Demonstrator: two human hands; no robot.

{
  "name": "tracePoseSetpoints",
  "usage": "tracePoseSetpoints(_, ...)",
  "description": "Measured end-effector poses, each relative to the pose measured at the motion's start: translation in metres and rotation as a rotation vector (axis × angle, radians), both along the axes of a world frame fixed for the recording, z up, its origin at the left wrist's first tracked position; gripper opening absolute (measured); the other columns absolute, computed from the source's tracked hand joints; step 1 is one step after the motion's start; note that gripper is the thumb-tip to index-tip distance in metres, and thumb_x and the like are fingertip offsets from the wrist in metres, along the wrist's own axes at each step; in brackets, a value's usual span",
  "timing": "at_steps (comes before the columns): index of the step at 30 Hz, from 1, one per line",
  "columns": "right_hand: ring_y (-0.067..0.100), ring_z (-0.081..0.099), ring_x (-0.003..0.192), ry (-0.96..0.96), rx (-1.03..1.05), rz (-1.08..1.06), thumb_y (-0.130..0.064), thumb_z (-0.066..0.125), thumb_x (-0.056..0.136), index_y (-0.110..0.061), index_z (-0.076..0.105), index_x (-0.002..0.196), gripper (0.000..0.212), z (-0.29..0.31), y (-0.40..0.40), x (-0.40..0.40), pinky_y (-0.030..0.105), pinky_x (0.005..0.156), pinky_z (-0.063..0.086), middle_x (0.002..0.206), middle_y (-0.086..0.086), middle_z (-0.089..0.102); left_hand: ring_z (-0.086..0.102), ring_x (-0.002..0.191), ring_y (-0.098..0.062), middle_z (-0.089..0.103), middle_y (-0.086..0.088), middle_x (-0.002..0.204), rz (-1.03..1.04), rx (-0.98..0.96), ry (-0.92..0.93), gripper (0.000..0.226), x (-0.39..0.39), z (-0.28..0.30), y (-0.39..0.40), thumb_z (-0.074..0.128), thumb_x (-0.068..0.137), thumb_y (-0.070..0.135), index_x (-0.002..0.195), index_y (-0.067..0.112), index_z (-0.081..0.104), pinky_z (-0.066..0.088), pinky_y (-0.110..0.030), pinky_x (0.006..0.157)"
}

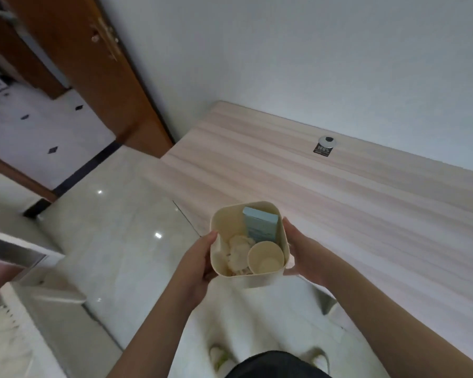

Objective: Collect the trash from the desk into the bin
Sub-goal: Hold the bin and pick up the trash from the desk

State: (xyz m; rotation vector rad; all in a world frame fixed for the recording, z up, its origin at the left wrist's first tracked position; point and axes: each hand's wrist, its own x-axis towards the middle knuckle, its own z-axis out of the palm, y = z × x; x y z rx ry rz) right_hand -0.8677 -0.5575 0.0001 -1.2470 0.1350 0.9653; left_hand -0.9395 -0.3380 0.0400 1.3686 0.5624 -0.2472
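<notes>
A small cream bin (227, 222) is held in front of me, at the near left corner of the pale wooden desk (325, 203). My left hand (200, 260) grips its left side and my right hand (306, 249) grips its right side. Inside the bin stand a light blue box (260, 223), a cream paper cup (265, 257) and crumpled white paper (238, 255). The bin's underside is hidden, so I cannot tell whether it rests on the desk edge.
A round metal cable grommet with a black sticker (325, 144) sits near the desk's back edge by the white wall. Glossy tiled floor (115, 241) lies to the left, with a wooden door frame (115, 85) beyond it. White furniture (19, 331) fills the lower left.
</notes>
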Motion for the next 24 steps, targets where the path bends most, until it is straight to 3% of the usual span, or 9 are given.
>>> tracePoseSetpoints(2, 0.018, 0.032, 0.139, -0.046, -0.007, 0.074, -0.072, 0.043, 0.083, -0.045, 0.042, 0.139, 0.062, 0.002, 0.044, -0.002, 0.062, 0.1, 0.041, 0.148, -0.009, 0.04, 0.047, 0.07, -0.022, 0.057, -0.01, 0.077, 0.035, 0.05, 0.003, 0.036, -0.01, 0.002, 0.039, 0.043, 0.097, 0.04, 0.092, 0.01, 0.063, 0.041, -0.033, 0.069)
tracePoseSetpoints(4, 0.018, 0.034, 0.137, -0.045, 0.032, 0.135, -0.069, 0.038, 0.088, -0.047, 0.044, 0.136, 0.053, 0.001, 0.09, -0.005, 0.062, 0.1, 0.041, 0.146, -0.01, 0.043, 0.04, 0.084, -0.025, 0.051, -0.01, 0.093, 0.026, 0.111, -0.008, 0.035, -0.021, 0.007, 0.081, 0.041, 0.093, 0.047, 0.101, 0.018, 0.058, 0.036, -0.041, 0.076)
tracePoseSetpoints(8, 0.022, 0.034, 0.138, 0.025, 0.077, 0.267, -0.087, 0.05, 0.065, -0.045, 0.042, 0.139, 0.085, 0.0, 0.182, -0.015, 0.064, 0.099, 0.04, 0.148, -0.008, 0.041, 0.036, 0.075, -0.025, 0.045, -0.01, 0.081, 0.119, 0.186, 0.024, 0.047, -0.047, 0.01, 0.164, 0.042, 0.093, 0.05, 0.098, 0.004, 0.051, 0.035, -0.037, 0.069)
tracePoseSetpoints(10, 0.023, 0.034, 0.138, 0.006, 0.077, 0.312, -0.086, 0.048, 0.068, -0.046, 0.042, 0.138, 0.081, 0.003, 0.224, -0.019, 0.067, 0.098, 0.039, 0.149, -0.008, 0.041, 0.039, 0.069, -0.021, 0.046, -0.009, 0.078, 0.192, 0.185, 0.058, 0.046, -0.062, 0.008, 0.203, 0.044, 0.095, 0.049, 0.104, 0.005, 0.051, 0.036, -0.033, 0.066)
tracePoseSetpoints(13, 0.026, 0.036, 0.136, -0.033, 0.08, 0.378, -0.079, 0.041, 0.081, -0.051, 0.042, 0.136, 0.061, 0.008, 0.277, -0.025, 0.07, 0.094, 0.04, 0.148, -0.006, 0.042, 0.033, 0.054, -0.013, 0.042, 0.003, 0.062, 0.231, 0.118, 0.01, 0.041, -0.086, 0.006, 0.255, 0.05, 0.084, 0.059, 0.087, 0.018, 0.054, 0.034, -0.023, 0.052)
tracePoseSetpoints(15, 0.026, 0.036, 0.137, -0.037, 0.072, 0.404, -0.081, 0.043, 0.078, -0.05, 0.041, 0.137, 0.066, 0.009, 0.304, -0.028, 0.071, 0.093, 0.04, 0.148, -0.006, 0.042, 0.026, 0.053, -0.013, 0.036, 0.006, 0.058, 0.23, 0.063, -0.07, 0.038, -0.101, 0.002, 0.284, 0.056, 0.076, 0.064, 0.077, 0.026, 0.057, 0.031, -0.022, 0.048)
tracePoseSetpoints(18, 0.022, 0.037, 0.137, -0.031, 0.015, 0.442, -0.085, 0.042, 0.074, -0.046, 0.043, 0.137, 0.075, 0.012, 0.337, -0.031, 0.064, 0.094, 0.044, 0.146, -0.008, 0.045, 0.029, 0.054, -0.01, 0.045, 0.01, 0.063, 0.156, 0.059, -0.177, 0.043, -0.12, -0.008, 0.316, 0.062, 0.077, 0.061, 0.095, 0.023, 0.061, 0.03, -0.023, 0.052)
tracePoseSetpoints(21, 0.022, 0.039, 0.135, -0.048, -0.028, 0.479, -0.086, 0.041, 0.073, -0.047, 0.046, 0.134, 0.073, 0.017, 0.358, -0.027, 0.056, 0.089, 0.05, 0.144, -0.008, 0.047, 0.046, 0.061, -0.006, 0.063, 0.012, 0.089, 0.023, 0.095, -0.215, 0.052, -0.13, -0.011, 0.336, 0.066, 0.079, 0.036, 0.126, 0.02, 0.049, 0.038, -0.022, 0.058)
tracePoseSetpoints(24, 0.023, 0.043, 0.128, -0.115, -0.03, 0.495, -0.067, 0.037, 0.092, -0.056, 0.046, 0.129, 0.04, 0.022, 0.365, -0.02, 0.049, 0.075, 0.054, 0.136, -0.011, 0.053, 0.054, 0.085, -0.018, 0.057, -0.005, 0.125, -0.088, 0.113, -0.164, 0.081, -0.13, -0.01, 0.348, 0.081, 0.065, 0.028, 0.134, 0.03, 0.039, 0.051, -0.031, 0.079)
